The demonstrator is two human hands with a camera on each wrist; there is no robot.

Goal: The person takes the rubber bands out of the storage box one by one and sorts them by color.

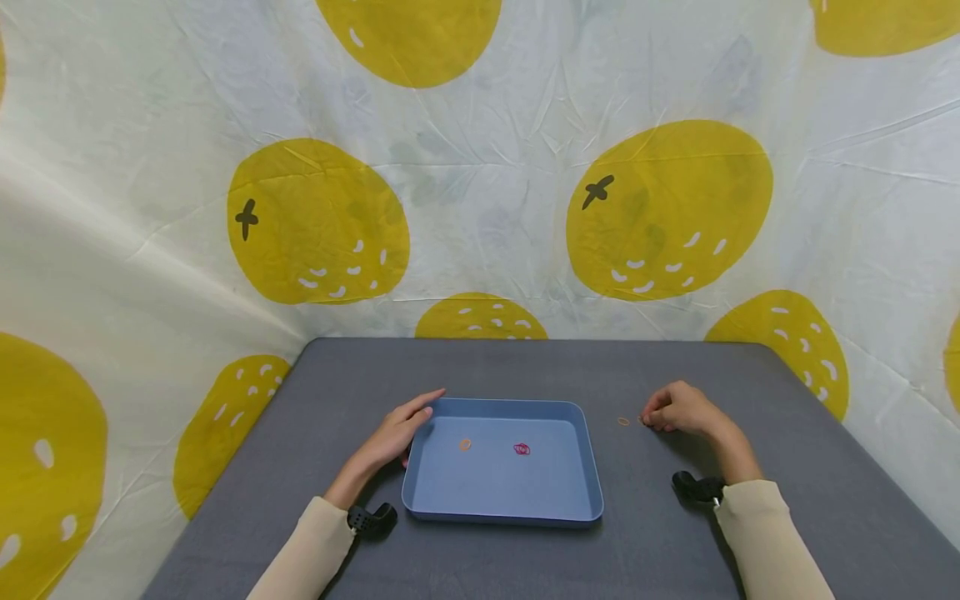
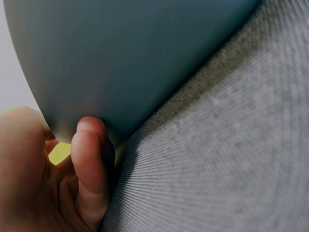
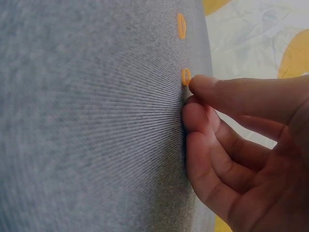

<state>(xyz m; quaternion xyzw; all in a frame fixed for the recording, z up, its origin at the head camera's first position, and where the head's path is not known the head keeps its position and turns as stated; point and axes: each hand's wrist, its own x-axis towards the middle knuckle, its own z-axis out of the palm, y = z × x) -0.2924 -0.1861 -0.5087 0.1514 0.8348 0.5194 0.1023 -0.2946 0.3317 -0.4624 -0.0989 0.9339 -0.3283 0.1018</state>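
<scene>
A shallow blue tray (image 1: 502,498) sits on the grey cloth, with a small orange rubber band (image 1: 466,445) and a bunched pinkish-red band (image 1: 522,449) inside. My left hand (image 1: 397,435) holds the tray's far left corner, thumb at the rim and index finger stretched past it. In the left wrist view a bent finger (image 2: 89,159) presses the outer wall. To the right of the tray, my right hand (image 1: 682,408) has thumb and fingertips together low over the cloth, at the end of an orange rubber band (image 3: 186,77). Another orange rubber band (image 1: 623,422) lies between that hand and the tray.
The grey cloth-covered table (image 1: 525,567) has rounded far corners. Behind and beside it hangs a pale curtain (image 1: 487,208) printed with yellow fruit. Dark straps (image 1: 697,487) with camera mounts circle both wrists, below pale sleeves.
</scene>
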